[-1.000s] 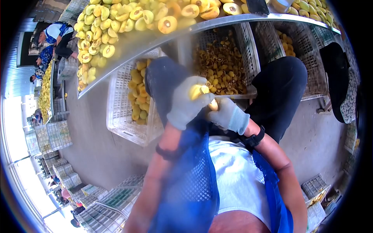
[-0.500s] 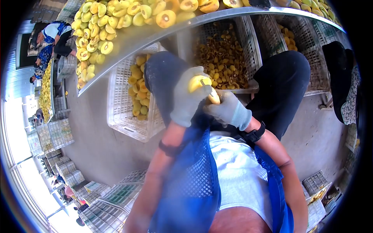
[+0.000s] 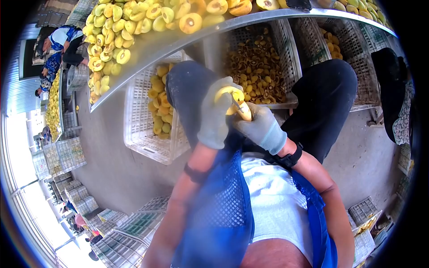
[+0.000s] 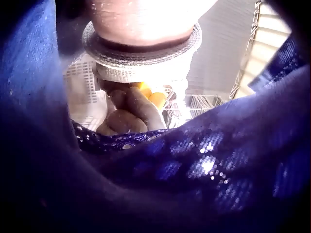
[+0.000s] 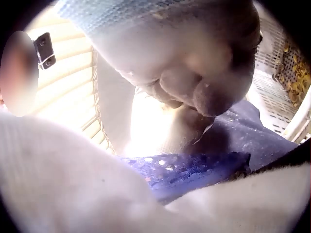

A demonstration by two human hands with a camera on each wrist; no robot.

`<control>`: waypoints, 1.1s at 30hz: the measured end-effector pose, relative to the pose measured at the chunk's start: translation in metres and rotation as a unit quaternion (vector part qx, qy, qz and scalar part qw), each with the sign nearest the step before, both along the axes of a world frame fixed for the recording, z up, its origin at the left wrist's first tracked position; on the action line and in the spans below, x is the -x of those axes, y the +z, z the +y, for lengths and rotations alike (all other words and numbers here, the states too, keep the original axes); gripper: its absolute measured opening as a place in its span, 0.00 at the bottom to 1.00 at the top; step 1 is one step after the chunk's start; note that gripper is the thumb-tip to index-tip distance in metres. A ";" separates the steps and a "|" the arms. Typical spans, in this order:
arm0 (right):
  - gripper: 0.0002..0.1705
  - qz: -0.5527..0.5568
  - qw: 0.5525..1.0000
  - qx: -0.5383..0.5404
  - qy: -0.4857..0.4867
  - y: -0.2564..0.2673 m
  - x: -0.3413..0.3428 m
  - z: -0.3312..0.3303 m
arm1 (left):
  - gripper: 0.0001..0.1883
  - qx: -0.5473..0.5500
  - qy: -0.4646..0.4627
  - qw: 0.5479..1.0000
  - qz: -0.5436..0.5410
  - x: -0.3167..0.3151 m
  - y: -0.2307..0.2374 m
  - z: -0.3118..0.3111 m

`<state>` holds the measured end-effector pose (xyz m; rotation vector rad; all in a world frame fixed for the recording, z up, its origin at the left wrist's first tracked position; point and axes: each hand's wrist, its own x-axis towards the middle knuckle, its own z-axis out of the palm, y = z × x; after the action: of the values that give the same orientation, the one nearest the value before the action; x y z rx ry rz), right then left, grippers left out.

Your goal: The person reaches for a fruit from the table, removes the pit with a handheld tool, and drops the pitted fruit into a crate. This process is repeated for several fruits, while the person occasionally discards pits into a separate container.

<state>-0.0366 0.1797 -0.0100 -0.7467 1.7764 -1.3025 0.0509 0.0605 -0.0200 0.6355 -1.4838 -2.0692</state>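
My gloved left hand [image 3: 212,118] holds a yellow peach half [image 3: 222,92] in front of my knees, its hollowed cut face showing. In my gloved right hand [image 3: 262,127] is a pitting knife, its pale handle [image 3: 244,111] gripped close to the fruit. The thin metal blade [image 3: 235,102] reaches to the cut face. Orange-yellow fruit [image 4: 156,99] shows beside the gloved fingers [image 4: 129,114] in the left wrist view. The right wrist view has curled gloved fingers [image 5: 194,90]; the knife is hidden there.
A metal-edged table [image 3: 178,43] heaped with peach halves [image 3: 109,40] stands ahead. Below it are a white crate [image 3: 134,134] of peach halves, a crate [image 3: 290,58] of pits and scraps, and another crate [image 3: 364,85] at right. My knees flank the middle crate.
The peach half has turned so its cut face shows, and the blade has come into sight at it. Both hands stay close together, shifting only slightly.
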 end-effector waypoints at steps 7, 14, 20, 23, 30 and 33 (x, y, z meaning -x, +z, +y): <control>0.16 0.000 1.000 -0.006 -0.022 -0.008 -0.001 -0.001 | 0.30 0.138 0.055 0.987 -0.059 0.006 0.006 0.005; 0.11 -0.036 0.996 0.035 -0.079 -0.007 -0.003 -0.002 | 0.34 0.021 0.081 0.996 -0.043 0.003 0.002 0.001; 0.12 0.049 0.999 0.008 -0.018 -0.009 0.003 0.002 | 0.30 0.062 0.034 0.997 -0.028 0.000 0.008 0.000; 0.13 0.080 0.996 -0.045 0.003 -0.007 0.006 0.002 | 0.35 0.125 0.019 0.988 -0.083 0.002 0.007 0.000; 0.13 0.073 0.997 -0.018 0.037 -0.009 0.005 0.003 | 0.26 0.254 0.029 0.952 -0.168 0.002 0.016 0.001; 0.14 0.055 0.996 -0.040 0.056 -0.009 0.006 0.004 | 0.24 0.250 0.003 0.951 -0.181 0.002 0.017 -0.002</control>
<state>-0.0425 0.1838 -0.0192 -0.8742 1.8342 -1.1286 0.0488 0.0586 -0.0032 0.8327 -2.1067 -1.5200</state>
